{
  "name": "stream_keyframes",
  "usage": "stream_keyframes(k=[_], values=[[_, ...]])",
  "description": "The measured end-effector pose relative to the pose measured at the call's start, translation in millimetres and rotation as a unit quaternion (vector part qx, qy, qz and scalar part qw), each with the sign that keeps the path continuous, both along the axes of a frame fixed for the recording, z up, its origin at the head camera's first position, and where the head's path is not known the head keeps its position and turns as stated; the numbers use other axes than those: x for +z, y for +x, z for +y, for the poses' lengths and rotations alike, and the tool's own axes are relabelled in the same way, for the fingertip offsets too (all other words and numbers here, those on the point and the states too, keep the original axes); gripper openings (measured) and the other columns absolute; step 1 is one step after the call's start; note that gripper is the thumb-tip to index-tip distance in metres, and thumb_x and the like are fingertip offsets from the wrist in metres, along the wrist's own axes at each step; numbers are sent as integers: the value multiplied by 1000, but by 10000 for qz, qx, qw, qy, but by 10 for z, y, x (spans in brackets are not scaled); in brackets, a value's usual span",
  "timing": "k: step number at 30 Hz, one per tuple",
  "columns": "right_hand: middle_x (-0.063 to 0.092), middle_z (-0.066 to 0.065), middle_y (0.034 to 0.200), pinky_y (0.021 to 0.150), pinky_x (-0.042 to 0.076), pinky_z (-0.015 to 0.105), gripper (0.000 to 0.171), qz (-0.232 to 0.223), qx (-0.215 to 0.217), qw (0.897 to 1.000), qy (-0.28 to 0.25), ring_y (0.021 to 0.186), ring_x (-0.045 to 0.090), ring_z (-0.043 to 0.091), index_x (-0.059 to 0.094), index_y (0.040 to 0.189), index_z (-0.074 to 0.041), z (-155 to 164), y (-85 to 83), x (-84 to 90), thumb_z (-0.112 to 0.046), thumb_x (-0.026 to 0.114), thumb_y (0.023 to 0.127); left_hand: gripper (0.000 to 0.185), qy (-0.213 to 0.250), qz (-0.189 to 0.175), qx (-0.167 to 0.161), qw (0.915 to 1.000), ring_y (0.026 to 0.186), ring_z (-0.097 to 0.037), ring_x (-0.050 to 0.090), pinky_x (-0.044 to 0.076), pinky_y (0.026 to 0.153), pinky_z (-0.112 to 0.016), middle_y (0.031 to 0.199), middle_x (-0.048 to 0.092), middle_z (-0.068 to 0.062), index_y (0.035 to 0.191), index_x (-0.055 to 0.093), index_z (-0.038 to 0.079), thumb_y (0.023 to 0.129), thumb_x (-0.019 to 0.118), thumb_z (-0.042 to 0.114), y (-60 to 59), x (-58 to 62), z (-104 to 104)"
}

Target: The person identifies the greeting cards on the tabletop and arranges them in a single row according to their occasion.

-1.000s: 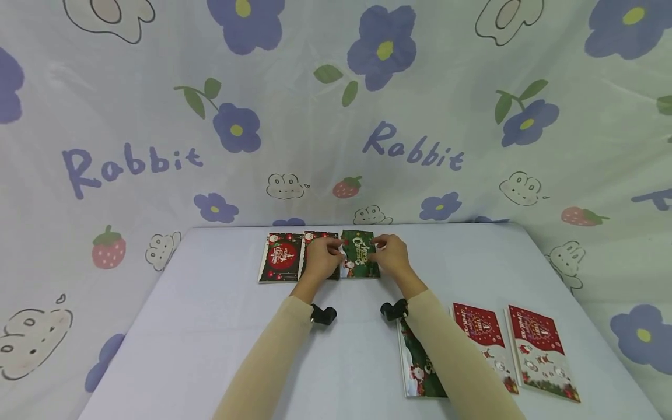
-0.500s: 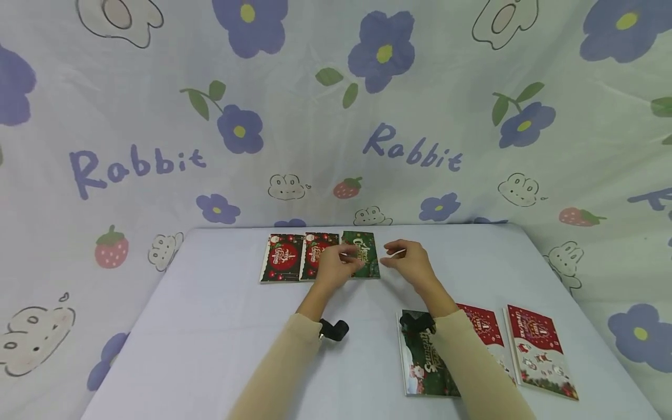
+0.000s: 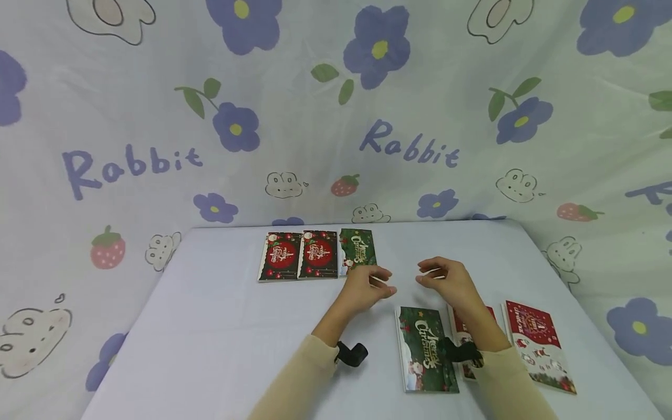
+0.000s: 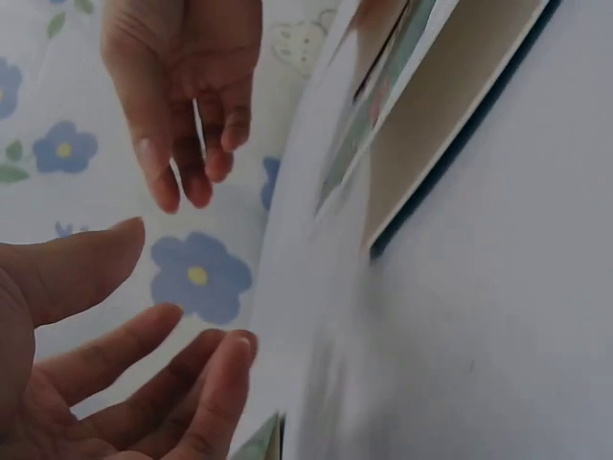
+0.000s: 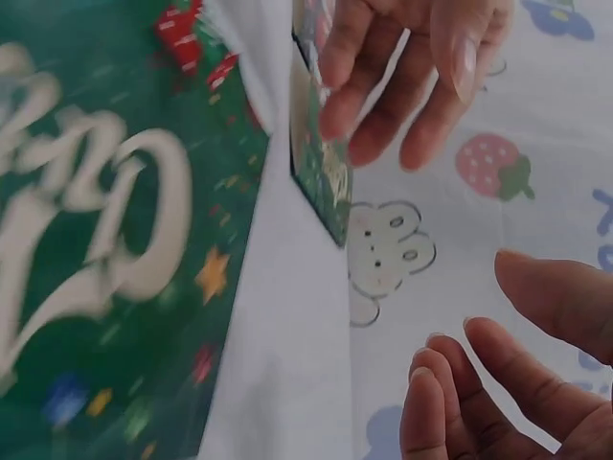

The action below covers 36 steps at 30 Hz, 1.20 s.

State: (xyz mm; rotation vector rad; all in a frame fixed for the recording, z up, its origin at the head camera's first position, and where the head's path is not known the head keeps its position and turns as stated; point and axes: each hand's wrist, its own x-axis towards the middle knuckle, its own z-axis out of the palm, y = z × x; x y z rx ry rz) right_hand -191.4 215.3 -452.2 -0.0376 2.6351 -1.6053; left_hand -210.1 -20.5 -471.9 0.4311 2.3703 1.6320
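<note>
Both hands hover over the white table, fingers loosely bent and holding nothing. My left hand [image 3: 363, 289] is just in front of the far green Christmas booklet [image 3: 358, 248], overlapping its lower edge in the head view. My right hand [image 3: 448, 281] hangs above the back edge of the nearer booklets. Beneath and between the hands lies a near green Merry Christmas booklet [image 3: 422, 350], whose cover fills the left of the right wrist view. A red booklet [image 3: 462, 335] beside it is partly hidden by the right forearm. In the left wrist view both hands face each other with a gap between.
Two dark booklets with red circles [image 3: 280, 256] lie left of the far green one, in one row along the table's back. Another red-and-white booklet [image 3: 541, 347] lies at the right. Behind the table [image 3: 210, 338] hangs a printed curtain [image 3: 294, 76].
Both hands have let go of the far green booklet and drawn back toward the near right, coming over the nearer booklets. The far booklet stays in its row.
</note>
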Motion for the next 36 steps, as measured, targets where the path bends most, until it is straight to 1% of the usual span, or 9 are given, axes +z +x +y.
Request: stream_keyframes(k=[5,8,11,15,19,23,27,32,36], values=[[67,21,127,84,52,35,42,-198,-51,9998,34,109,63,31,66,133,3,129,147,-36,-18,77,98,36,-283,-100,-257,9992,100,-24,70,59,75,-35,117,73,-15,121,74,0,91,85,17,89,-41,112],[68,21,126,83,52,35,41,-257,-63,9996,82,107,63,30,67,131,3,171,220,-67,-18,77,98,35,-534,-19,-345,9980,98,-23,70,58,75,-33,111,73,-14,118,76,0,90,86,17,129,-83,155],[68,20,125,82,53,35,39,-356,-59,9993,113,106,64,28,67,130,4,197,276,-116,-17,77,98,33,-805,125,-393,9959,91,-19,67,55,75,-30,104,73,-11,114,77,0,88,87,17,164,-124,181],[69,18,122,83,52,34,38,-533,-81,9985,28,103,64,24,68,129,2,213,323,-178,-17,77,98,32,-1080,299,-376,9930,83,-15,61,51,74,-29,96,72,-8,110,78,-2,85,89,15,201,-159,207],[69,16,120,83,52,37,37,-579,-32,9983,-83,100,65,24,68,129,3,211,354,-211,-17,76,99,31,-1355,484,-295,9892,82,-14,58,51,75,-31,93,70,-6,106,78,-2,84,90,16,224,-183,224],[70,16,118,82,53,38,36,-560,1,9984,-38,99,65,23,67,129,4,213,375,-240,-17,75,100,27,-1632,667,-272,9839,81,-12,56,49,74,-30,89,67,-3,99,80,-1,83,91,18,229,-213,240],[71,16,117,82,53,38,35,-592,-32,9982,-11,98,66,22,68,128,4,209,397,-262,-15,74,100,23,-1707,707,-280,9824,79,-11,52,46,73,-29,85,62,0,93,80,0,81,91,17,227,-253,255],[72,15,114,83,54,38,32,-607,-54,9981,-54,97,66,23,69,125,4,201,413,-274,-13,74,100,19,-1644,811,-277,9827,78,-11,50,45,71,-29,82,60,1,87,79,2,79,92,13,223,-288,270],[73,16,114,82,55,36,30,-546,-29,9985,-42,96,66,22,69,124,5,211,418,-290,-11,74,99,19,-1531,814,-226,9846,75,-10,50,44,69,-28,80,60,0,86,78,3,78,93,11,223,-291,272]])
